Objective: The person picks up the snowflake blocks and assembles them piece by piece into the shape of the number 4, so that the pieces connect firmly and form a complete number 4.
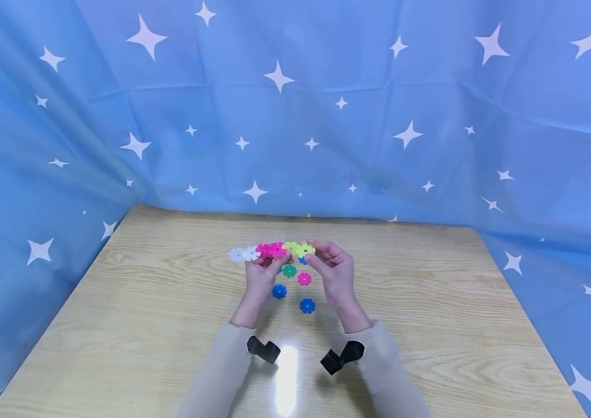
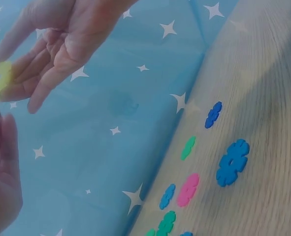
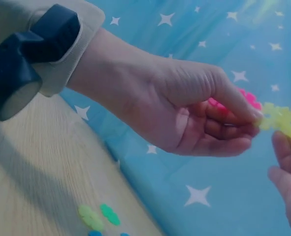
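- Head view: a blue curtain (image 1: 327, 116) printed with white four-pointed stars forms the background and both sides.
- Wooden tabletop (image 1: 431, 290), pale and grained, spreading below the curtain; a bright reflection (image 1: 286, 380) lies near its front edge.
- Two light sleeves, left sleeve (image 1: 217, 371) and right sleeve (image 1: 397, 371), entering from the bottom edge, well apart.
- Left hand (image 1: 261, 281), clamped by thumb and fingertips on a connected row about where its pink and yellow-green parts meet; the right wrist view shows this thumb pressed there.
- Right hand (image 1: 338, 277), thumb and finger pinching the yellow-green end of the same row; the hands are near each other, with a small gap between.
- Row of notched discs (image 1: 265, 251), held raised over the far half of the tabletop and running left to right: white discs (image 1: 251, 253), pink discs (image 1: 277, 249), yellow-green discs (image 1: 305, 250), two of each colour.
- Black wrist devices, one at each cuff: left device (image 1: 263, 350), right device (image 1: 342, 356).
- Loose discs lying below the hands: green disc (image 1: 289, 270), pink disc (image 1: 304, 278), left blue disc (image 1: 279, 291) and, nearest the front, right blue disc (image 1: 307, 306); further blue ones are partly hidden behind the hands.
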`<state>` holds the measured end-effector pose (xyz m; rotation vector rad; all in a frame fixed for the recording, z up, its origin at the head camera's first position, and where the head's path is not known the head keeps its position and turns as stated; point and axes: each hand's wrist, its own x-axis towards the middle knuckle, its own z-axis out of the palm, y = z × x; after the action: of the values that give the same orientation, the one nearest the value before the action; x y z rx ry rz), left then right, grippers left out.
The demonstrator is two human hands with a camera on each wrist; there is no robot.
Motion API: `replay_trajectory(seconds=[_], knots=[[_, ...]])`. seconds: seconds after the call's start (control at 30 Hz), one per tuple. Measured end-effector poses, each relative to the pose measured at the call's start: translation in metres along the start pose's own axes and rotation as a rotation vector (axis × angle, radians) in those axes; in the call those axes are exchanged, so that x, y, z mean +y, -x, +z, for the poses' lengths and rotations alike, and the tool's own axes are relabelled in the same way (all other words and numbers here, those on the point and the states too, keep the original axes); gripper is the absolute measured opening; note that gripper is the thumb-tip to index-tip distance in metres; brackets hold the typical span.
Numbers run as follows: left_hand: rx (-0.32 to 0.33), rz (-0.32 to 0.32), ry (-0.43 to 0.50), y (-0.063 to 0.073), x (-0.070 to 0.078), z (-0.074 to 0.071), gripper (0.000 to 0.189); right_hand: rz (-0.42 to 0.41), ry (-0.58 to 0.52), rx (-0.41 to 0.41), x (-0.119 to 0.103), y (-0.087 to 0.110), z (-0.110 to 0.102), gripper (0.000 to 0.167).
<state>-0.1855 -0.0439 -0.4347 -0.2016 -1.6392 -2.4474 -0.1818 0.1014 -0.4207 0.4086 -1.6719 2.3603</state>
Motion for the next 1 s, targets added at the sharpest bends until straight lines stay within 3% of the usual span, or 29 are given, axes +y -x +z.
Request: replay_trajectory(seconds=[0.13,0.37,0.47,0.6,0.7,0.83,1.0], knots=[[-0.026,0.014,-0.001,0.0,0.001,-0.001,0.022,0.001,0.012,-0.026,-0.001,-0.001,-0.001,0.036],[-0.052,0.063,-0.047,0.0,0.0,-0.001,0.005,0.079,0.007,-0.103,-0.007,-0.003,-0.009,0.033],[-0.062,0.07,-0.073,0.001,-0.002,0.0,0.012,0.106,-0.007,-0.13,-0.008,-0.003,-0.012,0.032],[-0.051,0.08,-0.063,0.002,-0.003,0.001,0.015,0.115,-0.03,-0.128,-0.008,-0.002,-0.011,0.031],[-0.048,0.095,-0.048,0.001,-0.002,0.002,0.005,0.109,-0.073,-0.103,-0.005,-0.001,-0.008,0.032],[-0.06,0.087,0.051,-0.001,-0.002,0.005,0.025,0.047,-0.119,-0.074,-0.001,0.001,-0.002,0.033],[-0.066,0.015,0.271,-0.001,-0.001,0.01,0.041,-0.045,-0.118,-0.023,0.004,0.002,0.004,0.032]])
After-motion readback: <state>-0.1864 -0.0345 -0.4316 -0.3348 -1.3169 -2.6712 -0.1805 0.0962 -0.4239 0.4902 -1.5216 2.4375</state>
